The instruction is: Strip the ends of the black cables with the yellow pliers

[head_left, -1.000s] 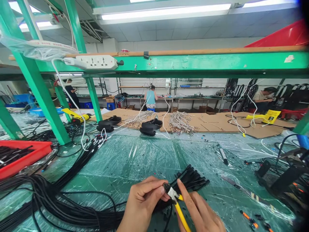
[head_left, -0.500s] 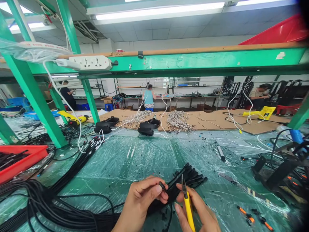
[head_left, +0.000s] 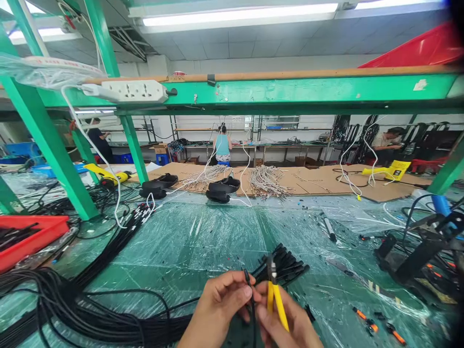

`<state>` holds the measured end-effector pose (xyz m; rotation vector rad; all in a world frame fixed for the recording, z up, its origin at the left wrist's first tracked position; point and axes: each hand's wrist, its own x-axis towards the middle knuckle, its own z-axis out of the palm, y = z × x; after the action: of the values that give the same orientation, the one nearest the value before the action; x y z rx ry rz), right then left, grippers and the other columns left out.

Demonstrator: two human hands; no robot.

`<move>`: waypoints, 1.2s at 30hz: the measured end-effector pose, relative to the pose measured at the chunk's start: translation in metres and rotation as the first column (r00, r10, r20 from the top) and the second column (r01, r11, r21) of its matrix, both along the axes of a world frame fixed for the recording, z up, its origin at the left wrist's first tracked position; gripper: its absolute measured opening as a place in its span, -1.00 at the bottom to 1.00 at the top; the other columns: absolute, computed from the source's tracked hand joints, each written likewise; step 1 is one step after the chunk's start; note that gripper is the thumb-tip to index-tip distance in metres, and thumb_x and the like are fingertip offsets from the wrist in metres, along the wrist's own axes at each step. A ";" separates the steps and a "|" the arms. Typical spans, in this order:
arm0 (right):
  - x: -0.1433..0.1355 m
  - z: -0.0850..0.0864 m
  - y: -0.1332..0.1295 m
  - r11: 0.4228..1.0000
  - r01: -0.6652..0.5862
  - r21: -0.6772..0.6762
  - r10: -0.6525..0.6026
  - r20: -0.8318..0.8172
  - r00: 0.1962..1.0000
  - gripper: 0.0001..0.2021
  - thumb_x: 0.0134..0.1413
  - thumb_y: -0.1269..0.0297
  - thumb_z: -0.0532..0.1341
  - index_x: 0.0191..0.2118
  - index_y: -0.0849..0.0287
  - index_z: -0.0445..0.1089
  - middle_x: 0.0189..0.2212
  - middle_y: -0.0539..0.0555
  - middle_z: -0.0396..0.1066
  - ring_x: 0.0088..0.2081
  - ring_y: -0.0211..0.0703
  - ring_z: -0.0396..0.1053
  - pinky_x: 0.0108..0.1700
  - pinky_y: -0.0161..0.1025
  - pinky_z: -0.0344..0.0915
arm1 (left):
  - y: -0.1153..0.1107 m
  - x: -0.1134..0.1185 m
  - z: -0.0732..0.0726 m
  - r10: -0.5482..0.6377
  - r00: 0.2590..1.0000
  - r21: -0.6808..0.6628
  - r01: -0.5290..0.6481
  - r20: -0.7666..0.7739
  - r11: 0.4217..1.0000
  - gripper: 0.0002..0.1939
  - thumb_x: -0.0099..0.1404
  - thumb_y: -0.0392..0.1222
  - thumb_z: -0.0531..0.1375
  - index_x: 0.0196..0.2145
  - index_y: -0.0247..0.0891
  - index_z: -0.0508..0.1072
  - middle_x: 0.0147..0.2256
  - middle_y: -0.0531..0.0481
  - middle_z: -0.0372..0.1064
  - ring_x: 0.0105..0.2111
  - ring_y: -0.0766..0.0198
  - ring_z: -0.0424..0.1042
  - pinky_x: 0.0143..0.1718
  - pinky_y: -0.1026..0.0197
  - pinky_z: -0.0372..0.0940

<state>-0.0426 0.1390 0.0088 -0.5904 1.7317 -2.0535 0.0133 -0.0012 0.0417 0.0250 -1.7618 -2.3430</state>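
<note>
Pinched between thumb and fingers of the left hand [head_left: 221,309], a thin black cable [head_left: 250,295] stands upright at the near edge of the green plastic-covered workbench [head_left: 217,232]. Beside it, touching, the right hand [head_left: 286,324] grips yellow-handled pliers [head_left: 273,290], tips up, before a bundle of black cable ends [head_left: 286,266].

Your left hand [head_left: 221,304] pinches one black cable [head_left: 250,295] upright between its fingers [head_left: 242,293]. Your right hand [head_left: 290,324] grips yellow-handled cutters [head_left: 274,296], tips raised just beside that cable. A bundle of black cables [head_left: 286,266] lies behind on the plastic-covered counter [head_left: 217,232]. A red tray [head_left: 32,237] sits far left.
</note>
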 end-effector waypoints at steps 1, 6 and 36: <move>-0.005 0.000 0.001 0.996 0.084 -0.023 -0.084 0.026 0.996 -0.48 -0.05 -0.15 0.24 -0.07 0.11 0.27 -0.34 0.04 0.40 -0.43 -0.21 0.36 -0.43 -0.30 0.30 | -0.001 0.000 0.001 0.028 0.999 0.012 -0.028 0.018 1.000 -0.77 0.22 -0.11 0.28 -0.28 -0.36 0.52 -0.43 -0.05 0.44 -0.48 0.38 0.36 -0.40 0.31 0.29; -0.031 -0.002 0.009 0.979 0.188 -0.077 -0.145 0.381 0.913 -0.34 0.02 -0.24 0.09 0.07 0.19 0.14 -0.09 0.26 0.38 -0.23 0.00 0.43 -0.25 -0.06 0.40 | -0.005 -0.002 0.002 0.140 0.981 0.081 -0.151 0.131 0.985 -0.70 0.19 -0.04 0.26 -0.27 -0.36 0.51 -0.53 0.05 0.31 -0.62 0.39 0.28 -0.62 0.34 0.19; -0.021 0.008 0.011 0.991 -0.134 -0.002 0.134 0.036 0.990 -0.57 0.05 -0.04 0.23 -0.06 0.15 0.29 -0.45 -0.04 0.23 -0.45 -0.27 0.23 -0.46 -0.32 0.22 | -0.002 0.009 0.012 -0.148 0.980 -0.815 -0.023 -0.133 0.578 -0.68 0.41 -0.21 -0.02 -0.32 -0.23 0.52 -0.38 -0.07 0.41 -0.34 0.24 0.38 -0.28 0.31 0.28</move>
<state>-0.0631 0.1498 0.0170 -0.6473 1.6268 -1.9594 0.0220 -0.0036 0.0540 -0.3957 -2.5721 -1.2623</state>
